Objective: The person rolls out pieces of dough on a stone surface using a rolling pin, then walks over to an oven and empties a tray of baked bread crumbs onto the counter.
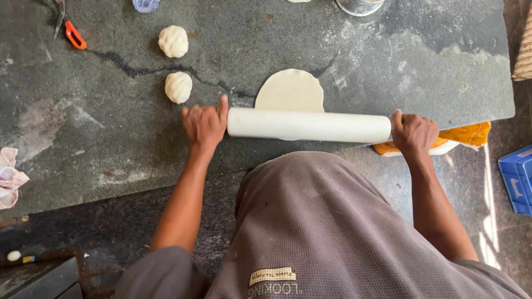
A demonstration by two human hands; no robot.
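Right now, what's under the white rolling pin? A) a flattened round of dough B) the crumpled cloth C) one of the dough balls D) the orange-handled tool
A: the rolling pin, with the left hand and right hand at its ends, lies across the near edge of the flattened dough round; both dough balls sit apart to the left on the stone slab.

A working kitchen: a flour-dusted, cracked dark stone counter (388, 66) bears dough balls (173, 41), a rolled flatbread round (290, 88), a white rolling pin (308, 125) and a steel vessel (359, 5)
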